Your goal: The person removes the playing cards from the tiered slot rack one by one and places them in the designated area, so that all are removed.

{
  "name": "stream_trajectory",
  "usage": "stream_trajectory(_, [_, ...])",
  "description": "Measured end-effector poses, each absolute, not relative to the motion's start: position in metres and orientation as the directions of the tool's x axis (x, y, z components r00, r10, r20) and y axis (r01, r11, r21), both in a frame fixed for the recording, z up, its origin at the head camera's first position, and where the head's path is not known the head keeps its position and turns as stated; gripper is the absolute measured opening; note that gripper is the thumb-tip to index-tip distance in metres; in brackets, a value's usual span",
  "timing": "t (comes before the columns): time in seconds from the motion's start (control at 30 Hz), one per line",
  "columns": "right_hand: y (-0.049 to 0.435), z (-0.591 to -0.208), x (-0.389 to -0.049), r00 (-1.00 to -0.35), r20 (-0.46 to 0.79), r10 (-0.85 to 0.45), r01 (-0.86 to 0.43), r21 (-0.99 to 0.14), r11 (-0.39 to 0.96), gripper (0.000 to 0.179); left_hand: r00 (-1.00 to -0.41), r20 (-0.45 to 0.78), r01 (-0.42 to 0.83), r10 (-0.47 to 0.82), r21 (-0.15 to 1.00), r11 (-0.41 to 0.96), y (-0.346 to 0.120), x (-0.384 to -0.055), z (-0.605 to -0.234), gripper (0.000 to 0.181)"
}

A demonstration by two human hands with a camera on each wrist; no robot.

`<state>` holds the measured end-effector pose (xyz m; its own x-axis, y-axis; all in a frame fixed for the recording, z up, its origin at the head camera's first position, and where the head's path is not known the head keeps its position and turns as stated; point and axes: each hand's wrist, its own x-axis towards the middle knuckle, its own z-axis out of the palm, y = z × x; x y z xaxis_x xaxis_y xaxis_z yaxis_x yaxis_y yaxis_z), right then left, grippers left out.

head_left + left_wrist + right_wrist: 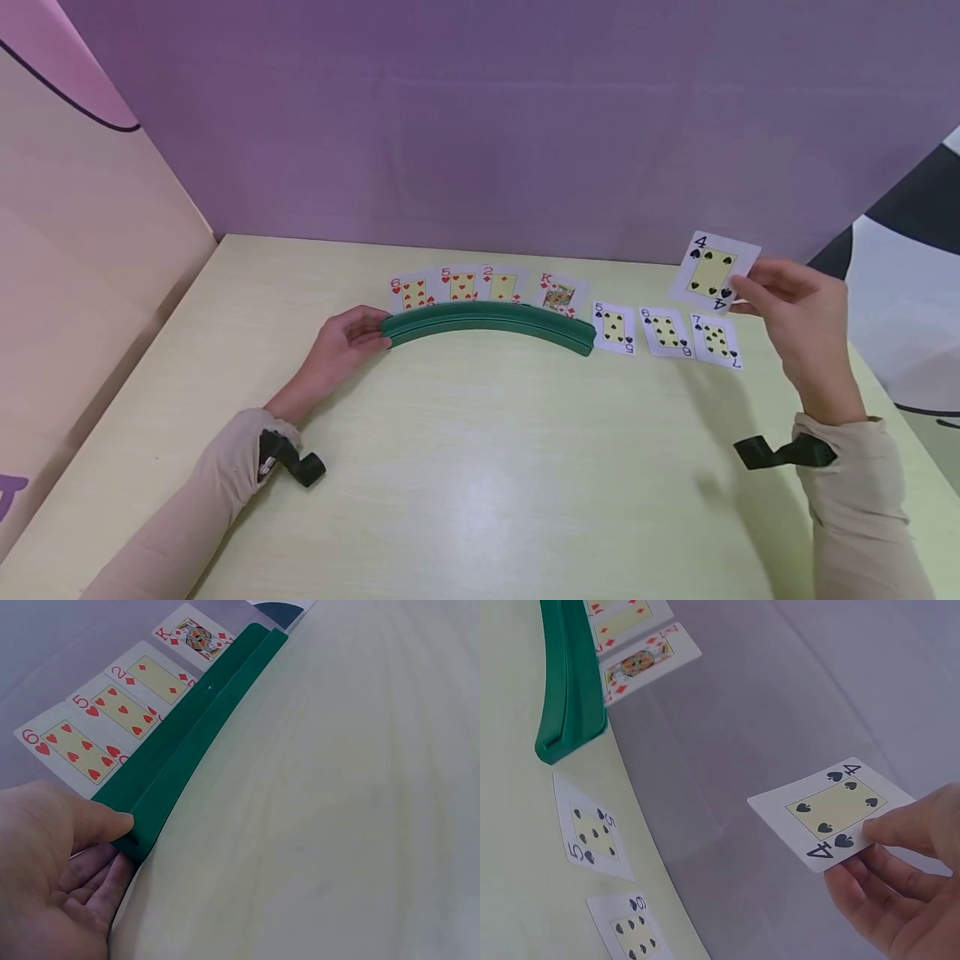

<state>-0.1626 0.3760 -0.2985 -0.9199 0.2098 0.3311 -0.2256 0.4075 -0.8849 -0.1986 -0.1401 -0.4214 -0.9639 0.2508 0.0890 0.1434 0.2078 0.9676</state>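
Note:
A curved green card holder [487, 315] stands on the table. In its slot are the six of hearts [73, 750], the five of hearts [118, 709], the two of diamonds [154, 679] and the king of diamonds [196, 637]. My left hand [347, 343] pinches the holder's left end, thumb on top and fingers below. At the right, my right hand [806, 321] holds the four of spades [832, 810] by one corner between thumb and fingers, raised above the table and face toward me. Beyond the holder's right end lies the five of spades [613, 328].
The six of spades [666, 332] and seven of spades [716, 341] lie face up to the right of the five, below the raised card. A purple panel [495, 133] rises behind the table's [480, 450] back edge. A pale panel [82, 250] borders the left side.

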Motion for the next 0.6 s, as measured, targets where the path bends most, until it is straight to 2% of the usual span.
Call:
stream_trajectory(0.2, [0.391,-0.301,-0.162,-0.919,0.286,0.27,-0.143,-0.883,0.448,0.03,-0.964,0.089,0.143,0.251,0.968,0.204,-0.14,-0.198,-0.421,0.036])
stream_trajectory(0.37, [0.405,-0.303,-0.162,-0.915,0.243,0.323,-0.082,-0.894,0.441,0.023,-0.964,0.09,0.144,0.251,0.968,0.204,-0.14,-0.198,-0.421,0.036])
stream_trajectory(0.6, [0.424,-0.311,-0.163,-0.909,0.145,0.392,-0.011,-0.946,0.324,0.017,-0.962,0.095,0.149,0.254,0.968,0.202,-0.141,-0.199,-0.422,0.036])
